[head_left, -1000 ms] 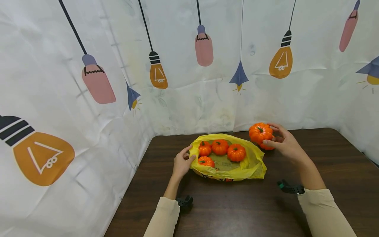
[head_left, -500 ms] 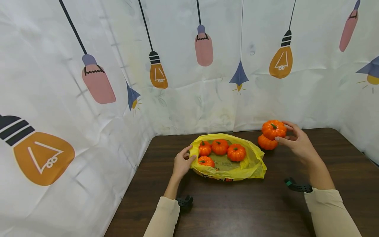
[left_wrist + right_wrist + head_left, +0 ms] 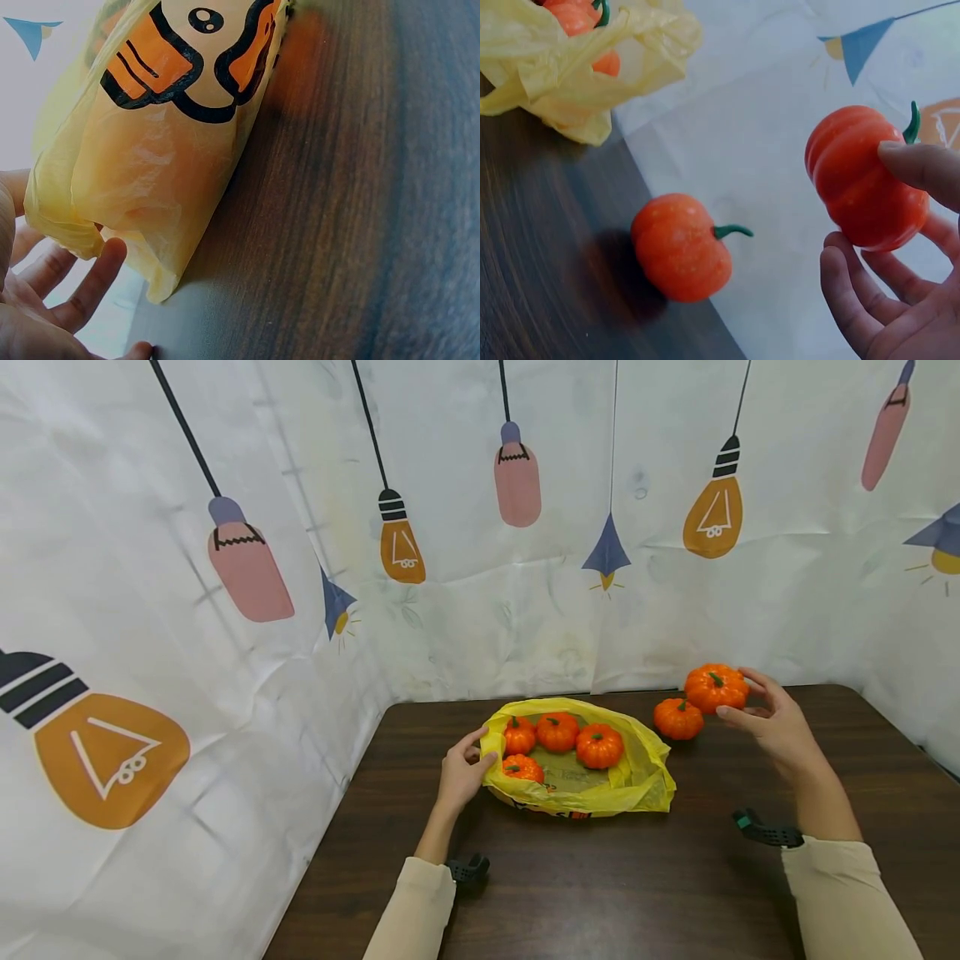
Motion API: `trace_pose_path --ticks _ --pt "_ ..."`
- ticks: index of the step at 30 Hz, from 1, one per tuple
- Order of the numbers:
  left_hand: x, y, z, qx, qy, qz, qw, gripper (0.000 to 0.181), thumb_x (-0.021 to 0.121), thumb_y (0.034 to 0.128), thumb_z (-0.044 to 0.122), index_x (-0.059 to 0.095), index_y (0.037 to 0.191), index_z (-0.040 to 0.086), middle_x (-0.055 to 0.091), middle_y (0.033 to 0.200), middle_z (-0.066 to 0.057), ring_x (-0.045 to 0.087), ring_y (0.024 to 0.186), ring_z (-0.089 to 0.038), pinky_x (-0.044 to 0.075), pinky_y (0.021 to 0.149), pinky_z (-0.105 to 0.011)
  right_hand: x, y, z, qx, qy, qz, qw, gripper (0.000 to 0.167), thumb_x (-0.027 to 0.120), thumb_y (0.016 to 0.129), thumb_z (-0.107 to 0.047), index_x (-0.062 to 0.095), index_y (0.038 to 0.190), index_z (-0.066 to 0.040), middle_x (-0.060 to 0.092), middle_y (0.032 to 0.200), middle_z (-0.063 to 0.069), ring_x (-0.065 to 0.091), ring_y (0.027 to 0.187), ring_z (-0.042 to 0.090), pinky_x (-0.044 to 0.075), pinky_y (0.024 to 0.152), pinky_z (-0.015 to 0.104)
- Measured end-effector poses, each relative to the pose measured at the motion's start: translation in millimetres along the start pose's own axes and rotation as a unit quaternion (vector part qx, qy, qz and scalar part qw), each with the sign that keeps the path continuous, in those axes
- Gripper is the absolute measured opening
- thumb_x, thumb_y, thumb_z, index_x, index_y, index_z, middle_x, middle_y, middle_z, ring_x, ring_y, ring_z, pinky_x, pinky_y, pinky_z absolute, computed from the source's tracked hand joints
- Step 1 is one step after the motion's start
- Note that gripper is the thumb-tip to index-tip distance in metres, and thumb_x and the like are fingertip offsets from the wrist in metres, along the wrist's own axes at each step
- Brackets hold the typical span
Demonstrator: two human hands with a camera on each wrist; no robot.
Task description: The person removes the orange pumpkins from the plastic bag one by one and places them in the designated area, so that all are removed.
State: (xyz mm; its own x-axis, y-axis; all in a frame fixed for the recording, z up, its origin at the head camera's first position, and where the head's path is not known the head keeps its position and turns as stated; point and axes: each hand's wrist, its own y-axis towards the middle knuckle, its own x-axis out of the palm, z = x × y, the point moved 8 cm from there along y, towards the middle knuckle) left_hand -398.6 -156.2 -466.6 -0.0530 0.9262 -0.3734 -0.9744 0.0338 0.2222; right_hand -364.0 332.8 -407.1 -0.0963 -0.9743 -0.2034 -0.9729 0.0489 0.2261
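A yellow plastic bag [image 3: 652,785] lies with its mouth spread, several small orange pumpkins [image 3: 599,747] inside. My left hand [image 3: 459,777] pinches the bag's left rim between thumb and fingers; the left wrist view shows the bag's printed side [image 3: 157,172] beside that hand [image 3: 60,292]. Right of the bag, my right hand [image 3: 783,727] holds a pumpkin [image 3: 717,688] by its right side, raised above the table. Another pumpkin [image 3: 678,719] rests on the table between the bag and the held one. In the right wrist view, thumb and fingers grip the held pumpkin [image 3: 866,180], apart from the resting pumpkin [image 3: 681,247].
The dark wooden table [image 3: 600,893] extends in front of the bag and to both sides. Behind it and at the left hangs a white sheet [image 3: 480,610] printed with lamps and bulbs. Each wrist wears a black band [image 3: 768,832].
My right hand has moved right with its pumpkin, from near the bag's right edge to beyond the pumpkin on the table. My left hand and the bag have stayed in place.
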Motion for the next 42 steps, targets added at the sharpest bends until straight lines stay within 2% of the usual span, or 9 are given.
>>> trace_pose_path --ticks 3,6,15,17,20,24,29,35,42 --pt "0.2 0.0 -0.3 0.002 -0.001 0.0 1.0 0.05 0.073 0.0953 0.017 0.061 0.144 0.02 0.076 0.092 -0.014 0.059 0.071 -0.013 0.046 0.062 -0.027 -3 -0.1 5 0.008 -0.006 0.006 0.9999 0.079 0.068 0.099 -0.017 0.025 0.164 -0.03 0.029 0.153 0.007 0.059 0.092 -0.002 0.055 0.076 0.013" --pt "0.2 -0.1 -0.2 0.001 -0.001 0.001 1.0 0.05 0.073 0.0953 0.017 0.061 0.144 0.02 0.076 0.092 -0.014 0.058 0.069 -0.013 0.046 0.061 -0.026 -7 0.9 11 0.015 0.014 0.01 0.9997 0.081 0.069 0.098 -0.014 0.024 0.164 -0.028 0.028 0.151 0.01 0.059 0.092 -0.002 0.055 0.075 0.013" --pt "-0.4 -0.2 -0.5 -0.003 -0.003 0.001 1.0 0.05 0.072 0.0956 0.016 0.061 0.144 0.02 0.077 0.094 -0.013 0.059 0.07 -0.013 0.047 0.06 -0.026 -15 2.0 25 0.02 0.033 0.02 0.9991 0.083 0.07 0.097 -0.011 0.024 0.164 -0.022 0.036 0.13 -0.016 0.06 0.091 -0.002 0.057 0.075 0.015" --pt "-0.6 -0.4 -0.6 -0.005 -0.003 0.002 1.0 0.05 0.072 0.0953 0.016 0.061 0.144 0.021 0.077 0.094 -0.013 0.059 0.07 -0.013 0.047 0.06 -0.026 -17 2.0 29 0.023 0.017 0.024 0.9993 0.083 0.07 0.097 -0.012 0.023 0.165 -0.021 0.036 0.132 -0.013 0.059 0.091 -0.002 0.057 0.076 0.016" --pt "-0.8 -0.1 -0.8 -0.005 -0.003 0.002 1.0 0.05 0.072 0.0953 0.016 0.061 0.144 0.021 0.077 0.094 -0.013 0.058 0.07 -0.013 0.047 0.06 -0.026 -18 1.8 34 0.028 -0.011 0.025 0.9992 0.084 0.069 0.098 -0.017 0.019 0.166 -0.021 0.034 0.144 0.006 0.059 0.094 -0.004 0.057 0.078 0.016" --pt "-0.9 0.0 -0.9 -0.006 -0.004 0.0 1.0 0.05 0.072 0.0955 0.016 0.061 0.144 0.021 0.077 0.095 -0.014 0.058 0.069 -0.013 0.046 0.059 -0.026 -19 0.4 40 0.035 0.007 0.019 0.9992 0.086 0.07 0.098 -0.015 0.018 0.166 -0.021 0.02 0.153 0.022 0.061 0.095 -0.002 0.057 0.078 0.016" --pt "-1.2 0.2 -1.3 -0.009 -0.004 0.0 1.0 0.05 0.072 0.0953 0.016 0.061 0.144 0.022 0.077 0.095 -0.013 0.058 0.068 -0.013 0.047 0.059 -0.025 -23 -1.8 47 0.041 0.022 0.021 0.9987 0.088 0.072 0.096 -0.012 0.018 0.165 -0.016 0.031 0.142 0.012 0.063 0.091 -0.002 0.059 0.078 0.019" --pt "-1.9 -0.1 -0.1 -0.006 -0.004 -0.001 1.0 0.05 0.072 0.0956 0.017 0.061 0.144 0.021 0.077 0.094 -0.013 0.057 0.066 -0.012 0.046 0.059 -0.025 -26 -4.0 65 0.068 -0.015 0.02 0.9974 0.089 0.071 0.097 -0.021 0.014 0.166 -0.015 0.009 0.155 0.035 0.061 0.095 -0.007 0.059 0.08 0.022" --pt "-0.8 -0.1 -0.7 -0.007 -0.011 -0.003 0.9999 0.05 0.073 0.0954 0.016 0.061 0.144 0.021 0.077 0.095 -0.014 0.057 0.067 -0.014 0.046 0.06 -0.026 -28 -4.0 84 0.088 -0.009 0.018 0.9959 0.09 0.07 0.098 -0.02 0.012 0.166 -0.013 0.005 0.155 0.036 0.058 0.094 -0.009 0.059 0.08 0.022"
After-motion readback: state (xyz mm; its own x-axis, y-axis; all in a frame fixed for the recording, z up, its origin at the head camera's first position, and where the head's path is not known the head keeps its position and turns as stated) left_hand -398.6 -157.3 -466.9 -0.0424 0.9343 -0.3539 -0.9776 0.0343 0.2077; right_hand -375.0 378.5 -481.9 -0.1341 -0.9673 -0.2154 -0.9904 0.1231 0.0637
